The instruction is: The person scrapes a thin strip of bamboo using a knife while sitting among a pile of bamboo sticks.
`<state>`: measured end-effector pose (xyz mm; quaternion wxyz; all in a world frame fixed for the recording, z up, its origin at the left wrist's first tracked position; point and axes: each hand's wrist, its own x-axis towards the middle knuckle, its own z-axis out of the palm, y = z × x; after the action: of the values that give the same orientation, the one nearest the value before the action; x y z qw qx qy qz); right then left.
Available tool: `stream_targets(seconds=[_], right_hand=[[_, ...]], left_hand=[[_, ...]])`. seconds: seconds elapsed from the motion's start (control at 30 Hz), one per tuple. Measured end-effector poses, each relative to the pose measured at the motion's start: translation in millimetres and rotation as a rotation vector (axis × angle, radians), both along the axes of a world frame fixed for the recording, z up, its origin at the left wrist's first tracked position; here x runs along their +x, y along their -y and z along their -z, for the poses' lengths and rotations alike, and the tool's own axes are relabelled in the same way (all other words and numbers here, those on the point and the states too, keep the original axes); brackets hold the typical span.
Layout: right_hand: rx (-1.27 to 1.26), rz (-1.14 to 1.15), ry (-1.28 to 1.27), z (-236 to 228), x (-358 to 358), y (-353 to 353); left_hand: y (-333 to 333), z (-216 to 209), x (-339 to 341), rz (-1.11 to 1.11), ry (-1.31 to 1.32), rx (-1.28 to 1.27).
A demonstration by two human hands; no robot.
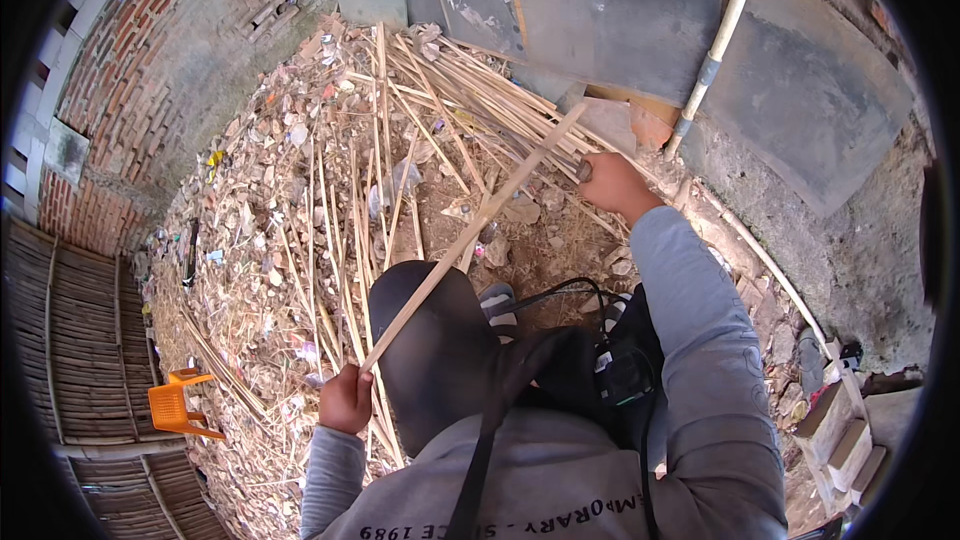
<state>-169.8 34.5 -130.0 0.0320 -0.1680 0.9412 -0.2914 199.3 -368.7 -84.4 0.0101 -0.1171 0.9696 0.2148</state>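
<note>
My left hand [346, 399] grips the lower end of a long pale bamboo strip [470, 238] that slants up to the right toward the wall. My right hand [612, 183] is stretched forward and closed on a dark-handled tool, only its handle end showing, right beside the strip's upper part. A heap of split bamboo strips [440, 100] lies just ahead of the right hand. My dark trouser knee [430, 340] and a striped sandal [498, 300] sit below the strip.
Rubble and litter cover the ground [280, 170]. A brick wall [150, 50] curves at left, a grey concrete wall with a white pipe [722, 40] at right. An orange plastic chair [178, 405] stands lower left beside a bamboo fence [80, 340].
</note>
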Motion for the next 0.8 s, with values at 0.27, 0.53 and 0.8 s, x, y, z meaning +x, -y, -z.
stream_targets(seconds=[0.27,0.53,0.8], right_hand=[[0.184,-0.146,-0.149,-22,15,17],[0.003,0.003,-0.089,-12,11,8],[-0.072,0.058,0.003,11,-1,-20]], left_hand=[[17,5,17,0.014,0.045,0.037],[20,-7,16,0.059,0.034,-0.065],[13,-9,23,0.015,0.023,-0.138]])
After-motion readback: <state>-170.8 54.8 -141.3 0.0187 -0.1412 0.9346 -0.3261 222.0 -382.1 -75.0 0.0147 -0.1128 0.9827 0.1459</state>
